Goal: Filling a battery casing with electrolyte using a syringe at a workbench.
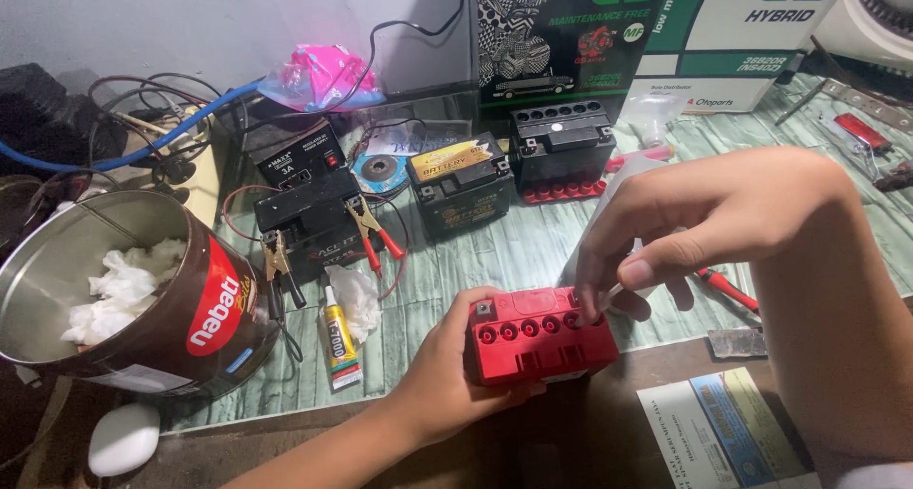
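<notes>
A small red battery (537,335) with a row of round filler holes on top rests on the table edge in front of me. My left hand (439,375) grips its left side. My right hand (680,242) hovers over its right end, thumb and finger pinched on a thin white plastic nozzle (613,291) that points down at one of the holes. A white plastic bottle (609,204) shows behind my right hand, partly hidden by it.
A black battery with red and black clamps (309,224), a charger box (297,156), two more black batteries (461,186) (561,146), a glue tube (339,342), a tin can with tissue (124,289), cardboard boxes (609,32), a red-handled tool (728,289) and a leaflet (728,432) lie around.
</notes>
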